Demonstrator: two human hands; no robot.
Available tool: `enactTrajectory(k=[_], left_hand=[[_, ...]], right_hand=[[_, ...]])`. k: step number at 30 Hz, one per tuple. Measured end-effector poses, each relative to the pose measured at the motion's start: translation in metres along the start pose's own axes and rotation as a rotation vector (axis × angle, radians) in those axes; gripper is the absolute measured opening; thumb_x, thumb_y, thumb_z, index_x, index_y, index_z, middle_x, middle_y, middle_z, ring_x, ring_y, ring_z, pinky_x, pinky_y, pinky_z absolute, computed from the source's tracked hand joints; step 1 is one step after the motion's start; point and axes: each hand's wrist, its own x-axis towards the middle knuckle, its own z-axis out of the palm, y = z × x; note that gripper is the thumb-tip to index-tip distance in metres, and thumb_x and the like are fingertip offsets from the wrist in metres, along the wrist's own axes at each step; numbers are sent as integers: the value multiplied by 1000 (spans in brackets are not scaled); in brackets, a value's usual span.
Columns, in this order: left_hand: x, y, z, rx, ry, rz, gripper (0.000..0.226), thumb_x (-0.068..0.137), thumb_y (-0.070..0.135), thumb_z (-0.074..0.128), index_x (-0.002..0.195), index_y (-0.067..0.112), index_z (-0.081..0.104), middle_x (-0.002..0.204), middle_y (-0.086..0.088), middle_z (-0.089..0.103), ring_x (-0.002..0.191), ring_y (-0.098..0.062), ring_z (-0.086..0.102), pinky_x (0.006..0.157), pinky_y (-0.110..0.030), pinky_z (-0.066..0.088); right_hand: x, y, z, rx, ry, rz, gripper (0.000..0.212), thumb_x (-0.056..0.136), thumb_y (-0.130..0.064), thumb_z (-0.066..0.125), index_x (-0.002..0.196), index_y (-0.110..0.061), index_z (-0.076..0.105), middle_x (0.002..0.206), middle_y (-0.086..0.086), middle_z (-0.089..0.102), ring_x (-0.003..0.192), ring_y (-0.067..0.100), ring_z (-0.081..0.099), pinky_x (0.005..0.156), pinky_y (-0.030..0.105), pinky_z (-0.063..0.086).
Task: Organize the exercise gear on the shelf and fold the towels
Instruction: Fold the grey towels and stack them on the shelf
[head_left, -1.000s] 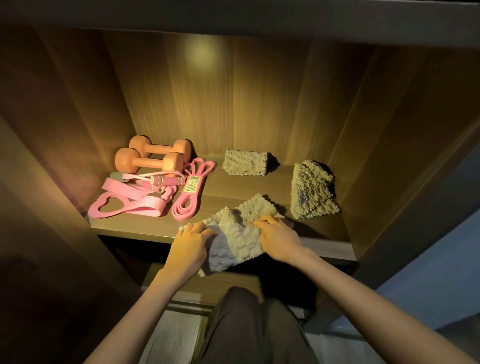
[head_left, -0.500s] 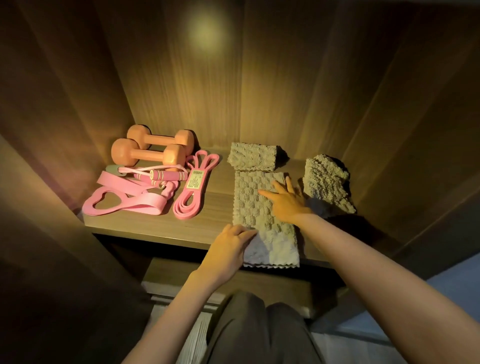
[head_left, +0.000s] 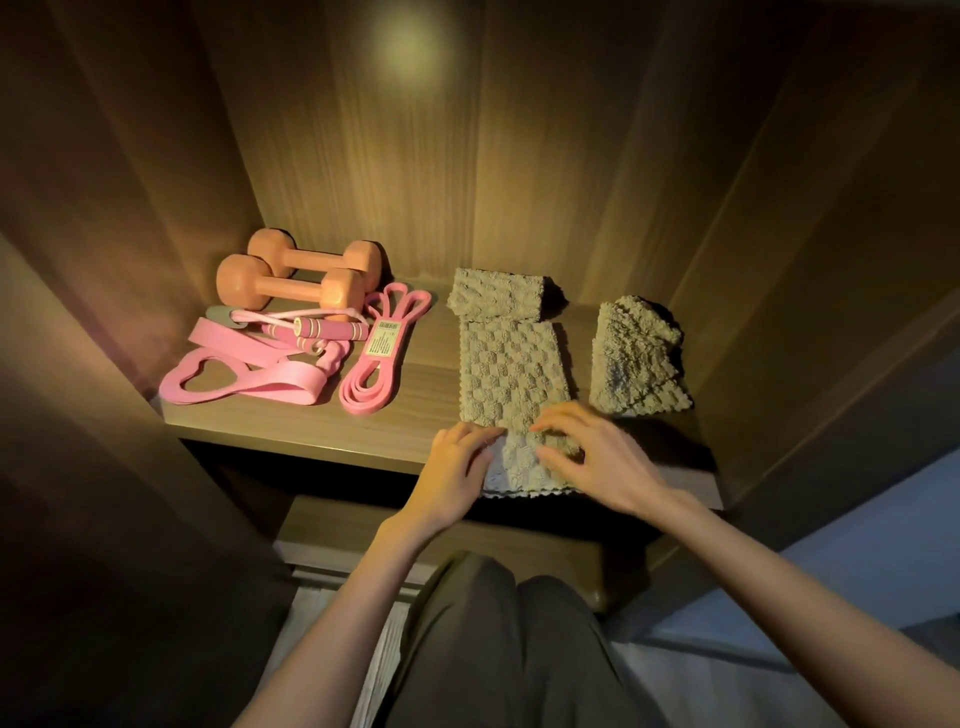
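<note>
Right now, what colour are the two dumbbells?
Orange, both of them; the head view shows the dumbbells best.

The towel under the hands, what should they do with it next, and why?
Probably lift the near end and fold it away, towards the back. The towel lies flat as a long strip, its near end hangs over the shelf edge, and the left hand and right hand both touch that end. The back towel and right towel look folded smaller.
</note>
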Motion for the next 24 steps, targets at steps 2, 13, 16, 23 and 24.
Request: enactTrajectory(k=[2, 13, 16, 23, 24], left_hand=[[-8, 4, -1, 14, -2, 27, 36, 94, 3, 46, 125, 13, 59, 112, -3, 57, 104, -23, 48, 87, -13, 23], [-41, -2, -8, 242, -84, 196, 79, 66, 4, 68, 140, 19, 43, 137, 3, 44, 127, -15, 36, 109, -24, 28], [-43, 3, -3, 229, -31, 156, 75, 65, 1, 73, 134, 20, 48, 132, 5, 48, 121, -14, 41, 104, -24, 32], [-31, 10, -8, 61, 71, -15, 34, 89, 0, 54, 120, 12, 61, 110, -2, 64, 101, -21, 53, 82, -25, 37], [-28, 10, -11, 48, 70, -32, 30, 91, 3, 52, 118, 11, 62, 108, -4, 66, 98, -22, 54, 77, -24, 35]], right_hand=[[-16, 6, 5, -91, -143, -59, 57, 90, -55, 53, 142, -43, 36, 154, -18, 24, 141, 3, 21, 110, 33, 28], [-29, 7, 16, 54, 0, -19, 60, 83, -4, 70, 134, -31, 54, 137, -7, 55, 132, 10, 42, 110, 21, 29], [-34, 7, 9, 115, 17, 18, 42, 90, -10, 63, 127, -30, 62, 128, -5, 62, 119, 8, 53, 96, 15, 39], [-32, 2, 4, 397, 126, 223, 25, 96, -26, 56, 113, -17, 71, 97, -5, 70, 78, 8, 61, 68, 23, 42], [-30, 1, 5, 456, 147, 267, 25, 96, -28, 57, 113, -16, 71, 98, -3, 71, 85, 11, 63, 73, 26, 43]])
